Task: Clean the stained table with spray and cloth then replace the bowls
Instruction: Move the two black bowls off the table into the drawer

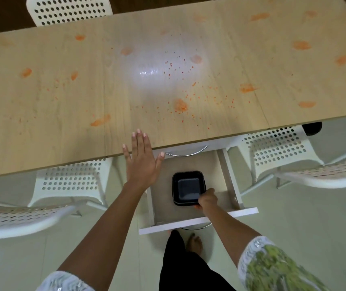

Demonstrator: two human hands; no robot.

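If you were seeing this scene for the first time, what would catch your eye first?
Orange smears and specks scattered across the light wooden tabletop. Below its near edge, a white drawer stands open, where the right hand grips stacked black square bowls; the left hand lies flat at the table edge.

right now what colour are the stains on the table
Orange smears and specks across the light wood table, clearest in the head view.

White perforated chairs (281, 152) tucked along the near side of the room, another (69, 11) at the far side, dark floor beyond. Pulled-out white drawer (199, 222) with a curved metal handle (185, 153) above it. Pale tiled floor (304, 223) below. Black trouser leg (180, 265) and one bare foot (195, 244) at the bottom edge; white lace-trimmed sleeve (258, 257) with green print at lower right.
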